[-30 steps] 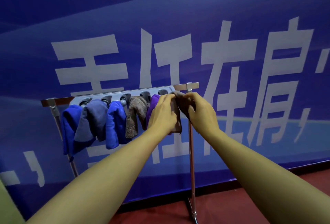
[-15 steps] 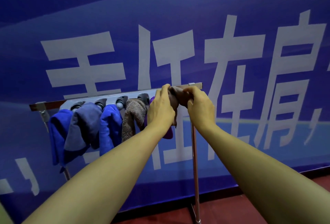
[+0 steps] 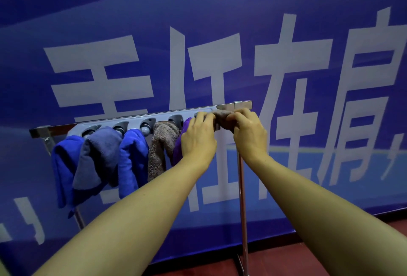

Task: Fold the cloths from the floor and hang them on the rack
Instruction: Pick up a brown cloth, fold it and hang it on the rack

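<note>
A metal rack [image 3: 242, 105] carries a grey strip of clip holders [image 3: 132, 122]. Several cloths hang from it: a blue cloth [image 3: 62, 165], a grey-blue cloth [image 3: 99, 156], another blue cloth [image 3: 132, 161], a beige cloth [image 3: 160, 148] and a purple cloth [image 3: 181, 141], partly behind my left hand. At the strip's right end, my left hand [image 3: 198, 137] and my right hand [image 3: 248, 132] both pinch a brown cloth [image 3: 221, 117] bunched up against the last holder. Most of that cloth is hidden by my fingers.
A blue banner [image 3: 286, 33] with large white characters stands right behind the rack. The rack's right leg [image 3: 242, 198] runs down to a dark red floor [image 3: 275, 260]. The left leg [image 3: 79, 218] shows below the hanging cloths.
The brown cloth hung down between my hands a second ago. Now both hands have risen to the strip's right end and bunch the cloth against the last holder.
</note>
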A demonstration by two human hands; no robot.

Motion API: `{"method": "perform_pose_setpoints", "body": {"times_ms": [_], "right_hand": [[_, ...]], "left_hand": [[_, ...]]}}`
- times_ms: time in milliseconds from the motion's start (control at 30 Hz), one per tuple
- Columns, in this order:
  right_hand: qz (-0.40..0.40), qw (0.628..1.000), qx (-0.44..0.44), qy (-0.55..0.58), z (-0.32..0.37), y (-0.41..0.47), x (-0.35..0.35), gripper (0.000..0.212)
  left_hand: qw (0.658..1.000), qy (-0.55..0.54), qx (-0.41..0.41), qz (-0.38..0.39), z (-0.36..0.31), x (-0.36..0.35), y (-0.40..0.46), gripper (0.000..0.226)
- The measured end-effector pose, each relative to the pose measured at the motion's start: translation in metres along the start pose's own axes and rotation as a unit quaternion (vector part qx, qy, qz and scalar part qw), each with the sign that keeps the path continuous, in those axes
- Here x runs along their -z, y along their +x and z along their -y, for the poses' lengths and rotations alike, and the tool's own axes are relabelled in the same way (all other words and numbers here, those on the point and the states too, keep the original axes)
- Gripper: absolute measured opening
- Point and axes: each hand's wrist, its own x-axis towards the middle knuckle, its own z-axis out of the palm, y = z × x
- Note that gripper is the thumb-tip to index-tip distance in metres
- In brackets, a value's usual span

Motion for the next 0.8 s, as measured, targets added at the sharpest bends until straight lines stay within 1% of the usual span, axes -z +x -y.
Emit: {"method": "perform_pose_setpoints", "body": {"times_ms": [100, 167, 233, 300, 367, 433, 500, 567, 600, 700, 800], "right_hand": [[0.022, 1.0, -0.004, 0.019, 0.0, -0.01, -0.005, 0.025], [0.045, 0.997, -0.028, 0.049, 0.0, -0.016, -0.008, 0.023], [0.073, 0.99, -0.066, 0.099, 0.0, -0.022, -0.009, 0.019], [0.1, 0.976, -0.103, 0.161, 0.002, -0.025, -0.007, 0.022], [0.107, 0.962, -0.119, 0.221, 0.005, -0.025, -0.004, 0.023], [0.111, 0.955, -0.111, 0.25, 0.007, -0.023, -0.003, 0.029], [0.116, 0.958, -0.099, 0.243, 0.008, -0.02, -0.005, 0.028], [0.122, 0.946, -0.127, 0.271, 0.009, -0.017, -0.006, 0.027], [0.133, 0.936, -0.147, 0.293, 0.009, -0.017, -0.006, 0.028], [0.153, 0.913, -0.18, 0.332, 0.007, -0.018, -0.005, 0.027], [0.167, 0.887, -0.215, 0.373, 0.006, -0.022, -0.001, 0.028]], "left_hand": [[1.0, -0.011, 0.009, 0.006, 0.002, -0.007, -0.005, 0.049], [1.0, -0.021, 0.009, 0.008, 0.003, -0.01, -0.008, 0.045], [0.999, -0.035, 0.011, 0.007, 0.003, -0.011, -0.013, 0.042], [0.998, -0.057, 0.008, 0.006, 0.003, -0.011, -0.018, 0.04], [0.995, -0.099, 0.009, 0.008, 0.002, -0.013, -0.022, 0.042], [0.985, -0.17, 0.034, 0.011, 0.001, -0.014, -0.023, 0.05], [0.968, -0.241, 0.066, 0.018, 0.001, -0.016, -0.023, 0.066], [0.956, -0.277, 0.089, 0.032, 0.001, -0.02, -0.023, 0.082], [0.953, -0.285, 0.095, 0.042, 0.002, -0.022, -0.023, 0.083], [0.939, -0.325, 0.082, 0.073, 0.007, -0.03, -0.026, 0.075], [0.909, -0.398, 0.076, 0.097, 0.012, -0.033, -0.027, 0.056]]}}
